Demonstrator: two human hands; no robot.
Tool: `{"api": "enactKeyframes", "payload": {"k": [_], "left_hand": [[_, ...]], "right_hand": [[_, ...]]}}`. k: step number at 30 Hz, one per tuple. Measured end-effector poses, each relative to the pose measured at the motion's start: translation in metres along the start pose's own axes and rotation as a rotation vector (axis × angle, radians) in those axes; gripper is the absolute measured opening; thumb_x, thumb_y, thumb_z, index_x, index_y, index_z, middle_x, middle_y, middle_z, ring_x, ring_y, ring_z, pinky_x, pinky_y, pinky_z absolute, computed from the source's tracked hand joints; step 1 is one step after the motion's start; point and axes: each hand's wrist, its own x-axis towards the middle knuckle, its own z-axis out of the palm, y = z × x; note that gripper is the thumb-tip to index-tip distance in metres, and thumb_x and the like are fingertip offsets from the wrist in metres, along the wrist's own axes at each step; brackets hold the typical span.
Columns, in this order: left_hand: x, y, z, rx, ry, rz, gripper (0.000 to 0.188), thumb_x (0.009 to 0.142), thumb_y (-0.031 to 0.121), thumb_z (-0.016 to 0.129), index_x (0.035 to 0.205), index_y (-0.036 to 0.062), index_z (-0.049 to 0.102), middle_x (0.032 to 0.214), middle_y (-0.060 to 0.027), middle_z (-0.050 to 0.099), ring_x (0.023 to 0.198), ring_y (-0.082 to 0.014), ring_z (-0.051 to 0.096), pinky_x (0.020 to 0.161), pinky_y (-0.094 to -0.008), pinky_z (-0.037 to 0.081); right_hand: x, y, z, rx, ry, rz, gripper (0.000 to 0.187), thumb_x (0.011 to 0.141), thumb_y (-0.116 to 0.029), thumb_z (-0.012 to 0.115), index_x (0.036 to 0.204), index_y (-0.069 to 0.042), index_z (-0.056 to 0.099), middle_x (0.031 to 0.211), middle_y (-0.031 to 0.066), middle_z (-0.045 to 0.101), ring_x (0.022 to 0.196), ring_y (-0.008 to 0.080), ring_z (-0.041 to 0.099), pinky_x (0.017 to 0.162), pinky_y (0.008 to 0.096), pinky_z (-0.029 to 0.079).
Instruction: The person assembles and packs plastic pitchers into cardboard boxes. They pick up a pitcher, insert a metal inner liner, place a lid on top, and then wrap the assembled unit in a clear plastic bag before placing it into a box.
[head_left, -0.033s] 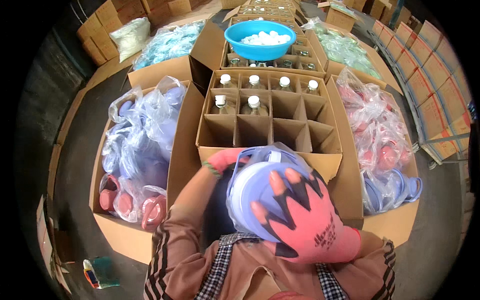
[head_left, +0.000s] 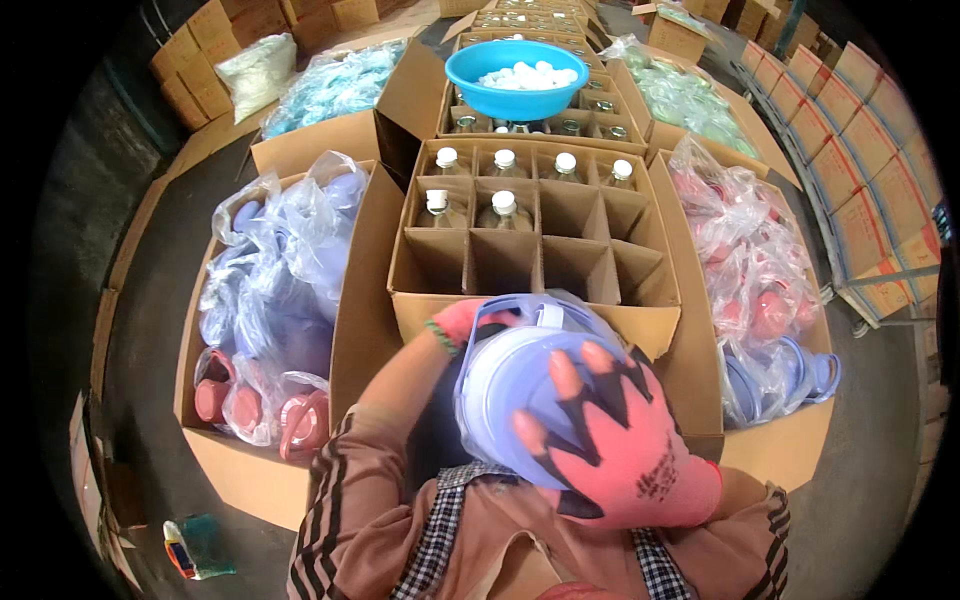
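I hold a pale lavender plastic jug [head_left: 505, 375], wrapped in a thin clear bag, close to my chest with both hands. Each hand wears a pink glove with black fingertips. My right hand [head_left: 615, 445] is spread flat over the jug's near side. My left hand [head_left: 457, 322] grips its far left edge, by the jug's handle. Just beyond the jug is a brown carton with cardboard dividers [head_left: 655, 325]. Its near cells are empty. The far rows hold glass bottles with white caps [head_left: 503, 205].
A blue bowl of white caps [head_left: 475, 88] rests on another bottle carton behind. The carton on the left [head_left: 360, 300] holds bagged lavender and pink jugs. The carton on the right [head_left: 790, 450] holds bagged pink and blue ones. Stacked cartons line the floor around.
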Motion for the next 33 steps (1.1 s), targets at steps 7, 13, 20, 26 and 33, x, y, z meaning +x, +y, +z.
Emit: {"api": "enactKeyframes", "payload": {"k": [7,13,20,26,33], "left_hand": [[0.040,0.004,0.085,0.371,-0.037,0.353,0.029,0.079,0.018,0.058,0.103,0.0025,0.056,0.101,-0.0107,0.058,0.092,-0.0188,0.056,0.080,-0.0312,0.045],[0.033,0.035,0.135,1.696,0.578,0.545,0.026,0.068,0.015,0.057,0.091,0.0039,0.055,0.087,-0.0153,0.057,0.080,-0.0314,0.055,0.069,-0.0372,0.045],[0.017,0.023,0.165,1.943,0.681,0.608,0.039,0.058,0.012,0.060,0.096,0.0033,0.051,0.082,-0.0130,0.055,0.075,-0.0325,0.053,0.065,-0.0385,0.045],[0.019,0.024,0.163,1.846,0.715,0.561,0.031,0.057,0.005,0.054,0.088,0.0007,0.056,0.083,-0.0160,0.057,0.076,-0.0336,0.055,0.067,-0.0365,0.046],[0.019,0.026,0.145,1.763,0.720,0.655,0.031,0.059,0.001,0.051,0.089,-0.0004,0.057,0.083,-0.0183,0.058,0.076,-0.0357,0.055,0.068,-0.0375,0.045]], "right_hand": [[-0.073,0.021,-0.003,0.100,0.112,0.264,0.064,0.058,-0.034,0.066,0.116,-0.014,0.047,0.123,0.0287,0.035,0.107,0.0504,0.035,0.085,0.0580,0.032],[-0.144,0.050,0.001,0.444,0.312,1.174,0.060,0.079,-0.030,0.055,0.125,0.001,0.032,0.116,0.0240,0.045,0.109,0.0344,0.044,0.093,0.0394,0.032],[-0.195,0.073,0.028,0.563,0.068,1.370,0.066,0.079,-0.041,0.055,0.125,0.002,0.032,0.120,0.0196,0.042,0.111,0.0292,0.041,0.092,0.0364,0.032],[-0.204,0.110,0.049,0.792,0.369,0.964,0.083,0.073,-0.045,0.062,0.131,-0.002,0.021,0.132,0.0116,0.029,0.121,0.0233,0.030,0.098,0.0340,0.025],[-0.179,0.093,0.023,0.675,0.202,0.795,0.101,0.063,-0.052,0.065,0.133,0.001,0.015,0.134,0.0191,0.024,0.125,0.0300,0.022,0.102,0.0370,0.018]]}}
